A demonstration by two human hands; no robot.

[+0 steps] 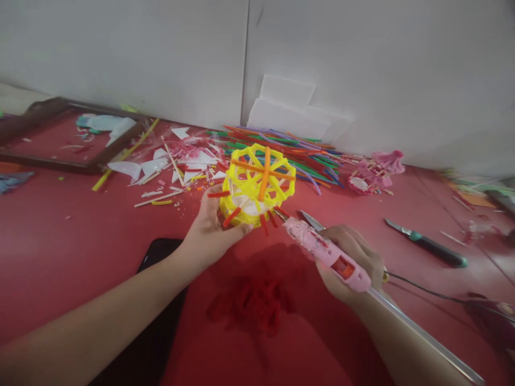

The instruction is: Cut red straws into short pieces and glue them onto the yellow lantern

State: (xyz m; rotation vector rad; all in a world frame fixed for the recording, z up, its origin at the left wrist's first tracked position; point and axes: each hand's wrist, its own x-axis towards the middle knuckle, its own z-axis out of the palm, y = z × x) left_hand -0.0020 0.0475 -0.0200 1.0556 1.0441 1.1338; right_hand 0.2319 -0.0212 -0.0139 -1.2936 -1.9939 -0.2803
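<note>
My left hand (215, 228) is wrapped round a small yellow basket-like craft (241, 217), gripping its lower left side. The craft looks made of fuzzy pipe cleaners, with an open lattice top, two crossed orange strips (263, 177) and short red pieces (232, 216) sticking out round its base. My right hand (354, 262) is closed on a pink hot glue gun (322, 249) with a clear glue stick (426, 335) out of its back. The gun's nozzle is at the craft's lower right, by a red piece; contact is unclear. Below lies a blurred pile of short red pieces (257, 303).
Pointed metal blades (310, 220) show beyond my right hand. A craft knife (430, 246) lies to the right, a pink craft (376, 171) behind it. Coloured pipe cleaners (281, 150) and scraps (177, 166) cover the back. A dark frame (52, 163) and black phone-like slab (156, 321) lie left.
</note>
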